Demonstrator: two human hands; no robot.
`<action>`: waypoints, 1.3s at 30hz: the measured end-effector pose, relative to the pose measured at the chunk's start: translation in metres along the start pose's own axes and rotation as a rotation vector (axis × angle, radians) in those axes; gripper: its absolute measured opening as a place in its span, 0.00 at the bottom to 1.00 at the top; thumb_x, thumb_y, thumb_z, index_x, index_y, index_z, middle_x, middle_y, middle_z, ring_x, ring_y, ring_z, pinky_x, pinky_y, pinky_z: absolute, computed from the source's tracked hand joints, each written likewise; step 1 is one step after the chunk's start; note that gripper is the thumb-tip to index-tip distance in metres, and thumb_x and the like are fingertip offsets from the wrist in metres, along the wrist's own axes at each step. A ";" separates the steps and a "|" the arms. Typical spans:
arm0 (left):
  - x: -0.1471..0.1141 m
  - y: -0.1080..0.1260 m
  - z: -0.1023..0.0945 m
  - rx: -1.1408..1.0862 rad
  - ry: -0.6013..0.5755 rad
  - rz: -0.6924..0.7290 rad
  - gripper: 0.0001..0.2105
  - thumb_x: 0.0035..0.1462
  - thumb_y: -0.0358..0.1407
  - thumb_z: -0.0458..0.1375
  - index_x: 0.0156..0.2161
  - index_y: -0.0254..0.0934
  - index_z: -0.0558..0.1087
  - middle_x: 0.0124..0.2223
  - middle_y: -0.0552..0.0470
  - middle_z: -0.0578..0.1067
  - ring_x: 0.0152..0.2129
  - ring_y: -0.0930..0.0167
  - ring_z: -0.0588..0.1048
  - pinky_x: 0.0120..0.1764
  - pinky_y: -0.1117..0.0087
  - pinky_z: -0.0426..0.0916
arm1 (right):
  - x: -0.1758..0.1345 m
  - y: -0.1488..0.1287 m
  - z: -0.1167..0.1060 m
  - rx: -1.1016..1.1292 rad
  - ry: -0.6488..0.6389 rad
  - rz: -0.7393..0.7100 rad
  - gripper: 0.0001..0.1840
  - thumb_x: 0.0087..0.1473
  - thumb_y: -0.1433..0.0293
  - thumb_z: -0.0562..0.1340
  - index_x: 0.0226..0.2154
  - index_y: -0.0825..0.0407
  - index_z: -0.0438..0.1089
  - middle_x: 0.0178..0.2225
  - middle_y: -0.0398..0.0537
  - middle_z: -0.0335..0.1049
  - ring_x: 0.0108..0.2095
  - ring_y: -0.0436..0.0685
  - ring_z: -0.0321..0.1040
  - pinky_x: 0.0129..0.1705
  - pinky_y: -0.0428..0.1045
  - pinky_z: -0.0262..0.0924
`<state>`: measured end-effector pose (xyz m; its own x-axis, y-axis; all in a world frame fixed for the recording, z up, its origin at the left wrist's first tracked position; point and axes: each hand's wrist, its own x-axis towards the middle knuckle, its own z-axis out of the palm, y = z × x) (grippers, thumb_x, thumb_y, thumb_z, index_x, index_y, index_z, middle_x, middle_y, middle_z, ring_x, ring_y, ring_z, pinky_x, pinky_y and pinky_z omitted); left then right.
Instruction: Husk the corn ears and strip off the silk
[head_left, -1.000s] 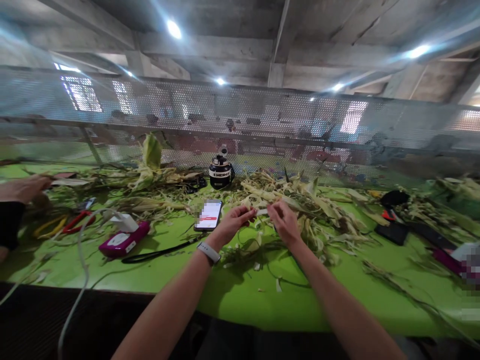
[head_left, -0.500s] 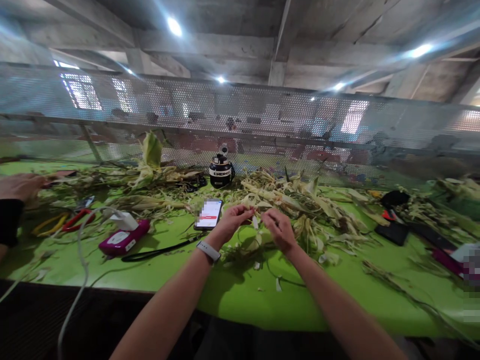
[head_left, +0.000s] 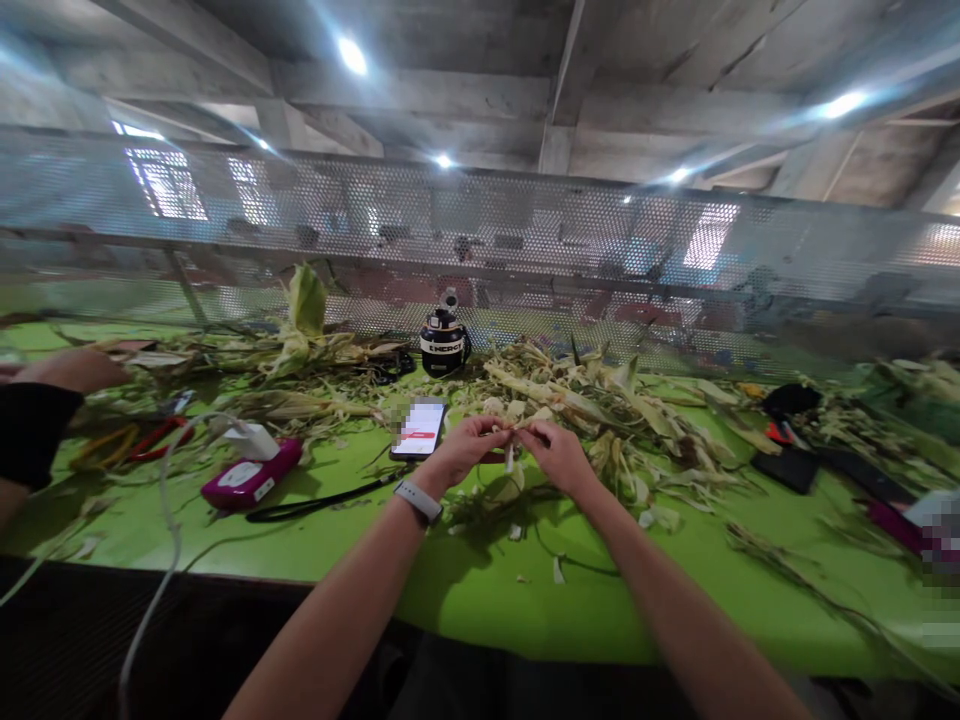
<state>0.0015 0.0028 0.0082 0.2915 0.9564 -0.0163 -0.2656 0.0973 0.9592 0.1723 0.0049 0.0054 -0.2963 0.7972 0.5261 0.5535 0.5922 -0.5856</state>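
Note:
My left hand [head_left: 469,450], with a pale band at its wrist, pinches a small pale strip of corn husk [head_left: 510,460] between thumb and fingers. Opposite it, my right hand [head_left: 559,455] has its fingertips closed on the same piece, so the two hands meet. The strip hangs down from the fingertips; its upper end is hidden by them. Just below lie loose husk and stalk scraps [head_left: 491,505] on the green table [head_left: 525,610]. A large heap of dry husks [head_left: 592,395] lies behind my right hand.
A lit phone [head_left: 418,430] lies left of my hands. A black bottle [head_left: 443,343] stands behind. Farther left are a purple power block [head_left: 251,475] with a white cable, red-handled pliers [head_left: 159,440] and another person's hand [head_left: 79,370]. A perforated metal screen [head_left: 510,240] runs along the back.
My right hand has moved left and its fingertips now meet my left hand's at the strip. The other person's hand at the far left has shifted to the right.

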 end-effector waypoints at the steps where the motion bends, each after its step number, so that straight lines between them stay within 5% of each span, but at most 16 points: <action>1: 0.000 0.000 0.000 0.016 0.013 -0.006 0.18 0.32 0.40 0.72 0.28 0.35 0.72 0.27 0.56 0.74 0.24 0.74 0.74 0.29 0.73 0.68 | 0.000 0.000 0.000 -0.036 0.007 -0.019 0.16 0.55 0.59 0.57 0.24 0.52 0.69 0.23 0.46 0.69 0.26 0.53 0.63 0.31 0.47 0.56; 8: 0.004 -0.003 0.000 0.080 0.139 0.132 0.16 0.38 0.36 0.69 0.34 0.36 0.71 0.20 0.62 0.67 0.15 0.80 0.63 0.20 0.77 0.56 | -0.004 0.001 0.005 -0.192 -0.029 -0.164 0.10 0.57 0.66 0.57 0.30 0.52 0.71 0.30 0.49 0.70 0.32 0.54 0.66 0.36 0.47 0.57; 15: 0.009 -0.007 -0.003 0.151 0.145 0.176 0.18 0.36 0.38 0.68 0.35 0.33 0.74 0.25 0.58 0.71 0.21 0.78 0.65 0.26 0.76 0.57 | -0.007 -0.002 0.003 -0.281 -0.050 -0.204 0.11 0.58 0.66 0.56 0.32 0.51 0.72 0.32 0.50 0.70 0.36 0.57 0.66 0.38 0.49 0.58; 22: 0.009 -0.008 -0.005 0.254 0.074 0.199 0.16 0.37 0.41 0.67 0.34 0.34 0.76 0.24 0.56 0.72 0.21 0.75 0.66 0.25 0.75 0.58 | -0.001 -0.008 -0.006 -0.249 0.170 -0.245 0.08 0.55 0.65 0.59 0.29 0.50 0.69 0.37 0.53 0.71 0.42 0.60 0.66 0.46 0.54 0.58; 29: 0.007 -0.010 -0.003 0.357 -0.174 0.251 0.11 0.40 0.39 0.66 0.31 0.34 0.77 0.27 0.52 0.74 0.26 0.73 0.68 0.33 0.72 0.64 | 0.000 0.002 -0.002 -0.144 0.175 -0.020 0.11 0.56 0.61 0.56 0.32 0.51 0.66 0.29 0.50 0.72 0.31 0.58 0.68 0.35 0.50 0.58; 39: 0.005 -0.008 0.003 0.300 -0.069 0.289 0.16 0.40 0.40 0.68 0.35 0.35 0.74 0.32 0.51 0.76 0.31 0.70 0.73 0.38 0.70 0.66 | -0.001 -0.001 0.002 -0.019 0.213 0.117 0.13 0.53 0.58 0.56 0.27 0.50 0.64 0.26 0.47 0.70 0.28 0.56 0.66 0.32 0.48 0.58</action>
<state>0.0079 0.0059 0.0012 0.3078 0.9109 0.2750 -0.0693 -0.2668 0.9613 0.1704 0.0036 0.0037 -0.0594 0.8165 0.5743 0.5895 0.4930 -0.6399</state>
